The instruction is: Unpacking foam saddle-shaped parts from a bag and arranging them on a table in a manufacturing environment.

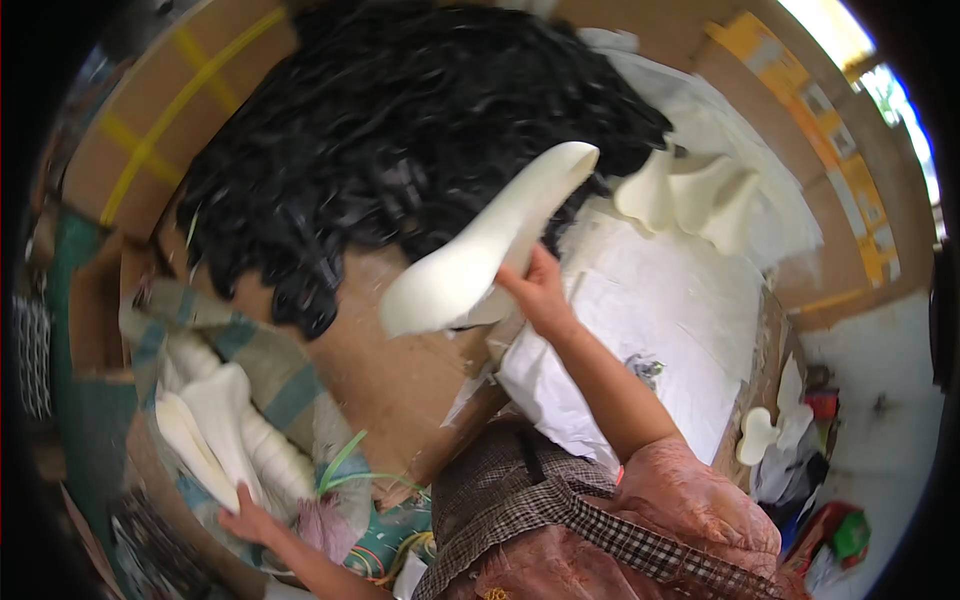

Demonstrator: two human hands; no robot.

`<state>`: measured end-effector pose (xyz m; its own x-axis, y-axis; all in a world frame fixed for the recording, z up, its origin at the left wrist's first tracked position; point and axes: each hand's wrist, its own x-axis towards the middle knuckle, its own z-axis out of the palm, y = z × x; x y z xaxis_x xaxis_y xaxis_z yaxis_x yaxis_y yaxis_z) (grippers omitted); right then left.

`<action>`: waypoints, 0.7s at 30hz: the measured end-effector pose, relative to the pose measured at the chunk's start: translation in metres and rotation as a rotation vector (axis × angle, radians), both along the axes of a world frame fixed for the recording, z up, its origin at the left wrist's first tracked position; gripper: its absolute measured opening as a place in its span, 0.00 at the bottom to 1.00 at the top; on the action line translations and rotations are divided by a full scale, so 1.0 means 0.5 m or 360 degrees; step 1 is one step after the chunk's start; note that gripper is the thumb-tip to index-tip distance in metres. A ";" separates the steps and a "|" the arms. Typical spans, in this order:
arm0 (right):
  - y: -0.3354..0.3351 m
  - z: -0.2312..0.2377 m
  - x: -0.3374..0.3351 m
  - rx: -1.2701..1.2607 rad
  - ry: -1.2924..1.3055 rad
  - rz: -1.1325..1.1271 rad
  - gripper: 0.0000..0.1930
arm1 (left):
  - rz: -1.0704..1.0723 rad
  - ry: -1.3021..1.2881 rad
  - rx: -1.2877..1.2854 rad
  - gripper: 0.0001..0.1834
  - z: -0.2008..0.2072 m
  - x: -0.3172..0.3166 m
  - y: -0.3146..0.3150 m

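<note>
My right hand is closed on the edge of a cream-white foam bicycle saddle pad. That pad is tilted, its narrow nose up to the right and its wide end down to the left. At the lower left, my left hand pinches the lower end of another cream foam saddle pad. It lies at the mouth of a striped woven sack, beside a nested stack of such pads. The left fingertips are partly hidden by the pad.
A big heap of glossy black saddle-shaped pieces covers the far cardboard surface. Several foam pads stand at the right on white sheeting. Taped cardboard walls rise around. More pale pads lie at the far right.
</note>
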<state>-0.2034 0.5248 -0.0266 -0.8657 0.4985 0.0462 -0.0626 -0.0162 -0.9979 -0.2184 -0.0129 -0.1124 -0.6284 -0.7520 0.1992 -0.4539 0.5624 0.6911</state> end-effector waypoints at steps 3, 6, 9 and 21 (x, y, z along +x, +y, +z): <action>0.248 -0.027 0.163 0.0289 -0.0045 -0.0455 0.14 | -0.0433 0.0015 0.0323 0.29 0.147 0.044 0.138; 0.431 -0.074 0.283 0.0756 -0.0436 -0.0866 0.15 | -0.1205 -0.0027 0.0281 0.30 0.288 0.017 0.260; 0.559 -0.124 0.317 0.0719 -0.0680 -0.0933 0.18 | -0.2132 -0.0172 0.0486 0.32 0.448 -0.060 0.525; 0.512 -0.001 0.447 0.0793 -0.0290 -0.0444 0.36 | -0.3774 -0.0482 0.0086 0.50 0.280 0.073 1.495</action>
<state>0.0200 0.7806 -0.0273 -0.7211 0.6647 0.1957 0.1759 0.4488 -0.8761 -0.1818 0.7344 0.0275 -0.0708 0.9974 -0.0116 0.6226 0.0533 0.7807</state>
